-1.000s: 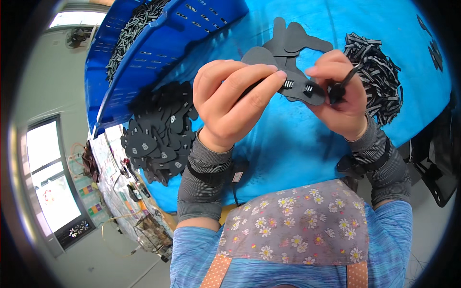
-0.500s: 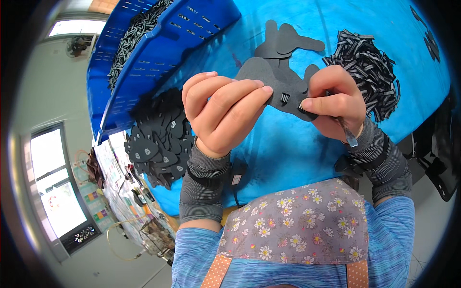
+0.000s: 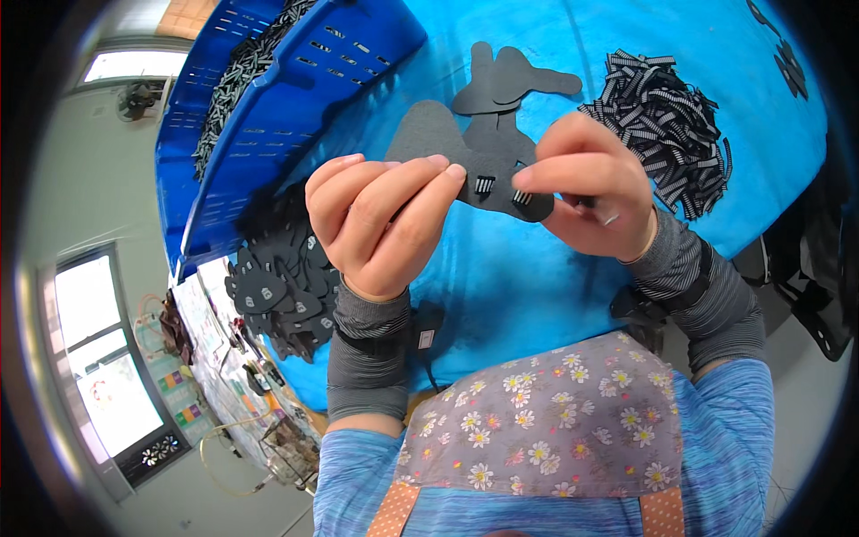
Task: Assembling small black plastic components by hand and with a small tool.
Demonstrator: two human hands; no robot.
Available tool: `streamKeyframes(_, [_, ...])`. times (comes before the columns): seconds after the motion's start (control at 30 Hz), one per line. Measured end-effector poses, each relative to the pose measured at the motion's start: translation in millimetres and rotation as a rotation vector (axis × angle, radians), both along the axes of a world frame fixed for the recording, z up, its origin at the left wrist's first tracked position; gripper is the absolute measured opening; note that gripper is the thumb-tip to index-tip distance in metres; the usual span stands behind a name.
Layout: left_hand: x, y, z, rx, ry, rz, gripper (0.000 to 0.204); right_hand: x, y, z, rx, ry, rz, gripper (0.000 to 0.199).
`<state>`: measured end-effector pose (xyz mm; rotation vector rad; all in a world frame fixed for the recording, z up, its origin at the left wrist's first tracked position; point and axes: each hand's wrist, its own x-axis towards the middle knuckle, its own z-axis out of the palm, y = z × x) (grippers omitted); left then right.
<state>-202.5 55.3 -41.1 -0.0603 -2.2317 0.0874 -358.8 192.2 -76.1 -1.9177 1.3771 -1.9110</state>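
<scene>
Both hands and the dark piece had shifted a little to the left over the cloth, and the metal tip that had stuck out below the right palm now showed only as a small glint; the left hand (image 3: 385,219) pinched the near edge of the dark piece (image 3: 425,134), its fingers pressed together and its thumb hidden; the right hand (image 3: 599,188) pinched the rounded end, one fingertip against the second striped tab (image 3: 522,197), the others curled around what seemed to be a slim tool (image 3: 612,220), mostly hidden.

The dark piece was held up between the hands, above the blue cloth (image 3: 501,268); the first striped tab (image 3: 484,184) stood just beside the left fingertips, and the striped strips (image 3: 667,134) lay heaped beyond the right hand.

Working the second tab well, as I judged it, called for a firm left grip close to the tabs so that the sheet did not buckle; the pull needed to run straight through, without twisting the strip; the tool's tip was best kept tucked clear of sheet and skin; too hard a tug could have stretched the sheet.
</scene>
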Motion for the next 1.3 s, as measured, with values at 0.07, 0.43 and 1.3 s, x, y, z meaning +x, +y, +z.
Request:
streamKeyframes(0.07, [1.9,-0.1,2.0,0.005,-0.025,0.001,0.026,0.9,-2.7,-5.1,-0.036,0.066,-0.062,0.031])
streamKeyframes(0.43, [-4.5,-7.2,6.4,0.038,-0.012,-0.011,0.027,2.7,-5.9,-10.4,-0.053,0.062,-0.090,0.028])
streamKeyframes(1.3, [-22.9,20.7,-27.8,1.196,-0.281,-0.083,0.014,5.5,-8.4,5.2,0.573,-0.899,0.003,0.015])
